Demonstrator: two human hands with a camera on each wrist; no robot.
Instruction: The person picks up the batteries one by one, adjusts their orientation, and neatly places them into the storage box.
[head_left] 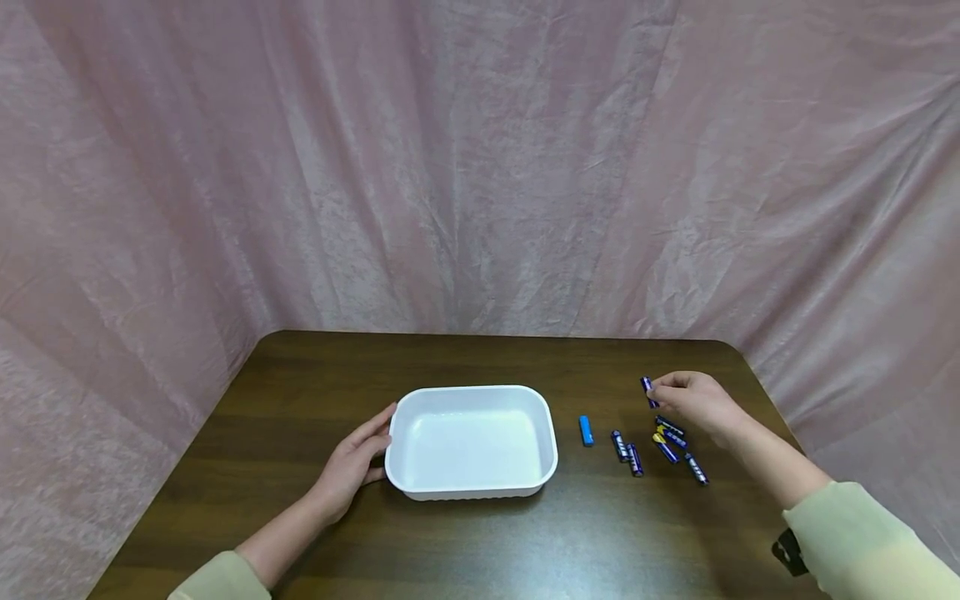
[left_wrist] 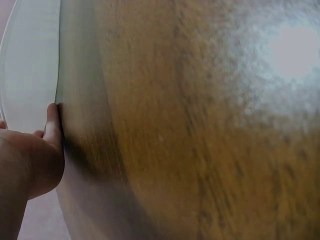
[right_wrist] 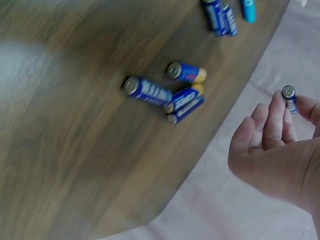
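A white rectangular plastic tray (head_left: 474,493) sits at the middle of the wooden table. My left hand (head_left: 347,467) rests against its left side, fingers extended along the outer wall; the left wrist view shows a fingertip touching the tray wall (left_wrist: 31,60). On the right, my right hand (head_left: 697,402) pinches a small dark blue battery (head_left: 647,386) between thumb and fingertips. In the right wrist view the battery (right_wrist: 289,99) points its flat metal end towards the camera. Below that hand lies a loose group of blue batteries (head_left: 696,469), some with yellow ends.
Between tray and group lie two dark blue batteries (head_left: 634,460) side by side and a light blue one (head_left: 586,431). The wooden table (head_left: 315,367) has rounded far corners. A pink velvet curtain (head_left: 480,167) hangs behind it.
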